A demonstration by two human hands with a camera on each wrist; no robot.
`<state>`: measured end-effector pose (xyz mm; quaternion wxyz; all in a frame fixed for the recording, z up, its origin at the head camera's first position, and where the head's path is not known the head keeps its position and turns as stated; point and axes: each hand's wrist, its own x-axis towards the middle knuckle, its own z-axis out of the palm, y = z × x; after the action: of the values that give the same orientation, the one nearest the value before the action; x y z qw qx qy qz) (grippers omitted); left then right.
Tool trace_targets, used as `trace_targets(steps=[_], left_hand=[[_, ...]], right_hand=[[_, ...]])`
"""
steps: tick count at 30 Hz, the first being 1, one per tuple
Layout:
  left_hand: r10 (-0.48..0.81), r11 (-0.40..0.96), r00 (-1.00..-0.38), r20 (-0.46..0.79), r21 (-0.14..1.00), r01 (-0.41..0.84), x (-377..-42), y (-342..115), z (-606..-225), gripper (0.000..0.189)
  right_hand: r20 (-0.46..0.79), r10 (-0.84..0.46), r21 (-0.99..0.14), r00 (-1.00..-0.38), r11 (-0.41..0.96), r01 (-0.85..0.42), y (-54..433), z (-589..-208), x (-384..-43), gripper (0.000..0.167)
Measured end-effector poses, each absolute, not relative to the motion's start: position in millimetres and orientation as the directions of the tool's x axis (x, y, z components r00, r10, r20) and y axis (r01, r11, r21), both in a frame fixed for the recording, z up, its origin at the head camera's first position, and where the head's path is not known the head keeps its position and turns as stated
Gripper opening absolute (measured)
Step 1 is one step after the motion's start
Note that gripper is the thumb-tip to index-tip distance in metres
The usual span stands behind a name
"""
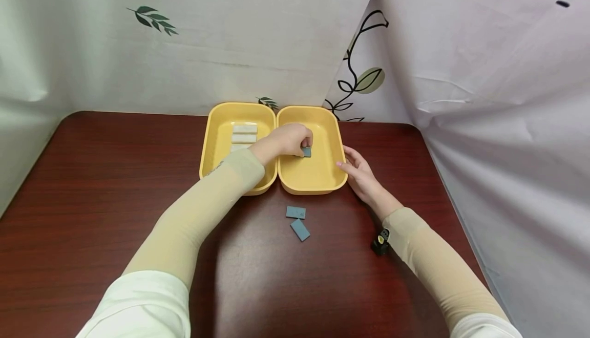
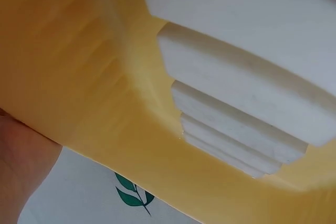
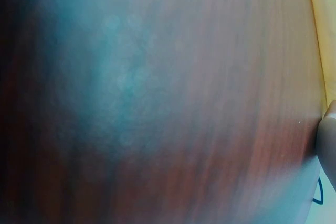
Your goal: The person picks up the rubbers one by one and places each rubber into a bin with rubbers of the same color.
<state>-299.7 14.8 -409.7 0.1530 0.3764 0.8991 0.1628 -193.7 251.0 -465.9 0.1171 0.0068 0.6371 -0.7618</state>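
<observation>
Reaching over the left tray, my left hand pinches a small blue-grey tile down inside the right yellow tray. Part of that tile is hidden by the fingers. At the right tray's outer side, my right hand grips the wall, thumb over the rim and fingers outside. Two more blue-grey tiles lie on the table in front of the trays, one nearly level and one slanted. The left wrist view shows several white blocks lined up in the left yellow tray.
The left yellow tray stands side by side with the right one on a dark red wooden table. A white cloth with leaf prints hangs behind. A small black device is beside the right wrist.
</observation>
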Motion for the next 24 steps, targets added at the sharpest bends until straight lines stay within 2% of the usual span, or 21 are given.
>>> trace_targets(steps=[10, 24], left_hand=[[0.735, 0.665, -0.661, -0.152, 0.358, 0.656, -299.8, 14.9, -412.9, 0.020], [0.731, 0.666, -0.668, -0.143, 0.362, 0.652, -297.5, 14.7, -412.7, 0.021]], right_hand=[[-0.154, -0.168, -0.967, -0.974, -0.175, 0.183, 251.3, -467.6, -194.2, 0.061], [-0.152, -0.163, -0.971, -0.975, -0.161, 0.178, 250.8, -467.2, -194.3, 0.061]])
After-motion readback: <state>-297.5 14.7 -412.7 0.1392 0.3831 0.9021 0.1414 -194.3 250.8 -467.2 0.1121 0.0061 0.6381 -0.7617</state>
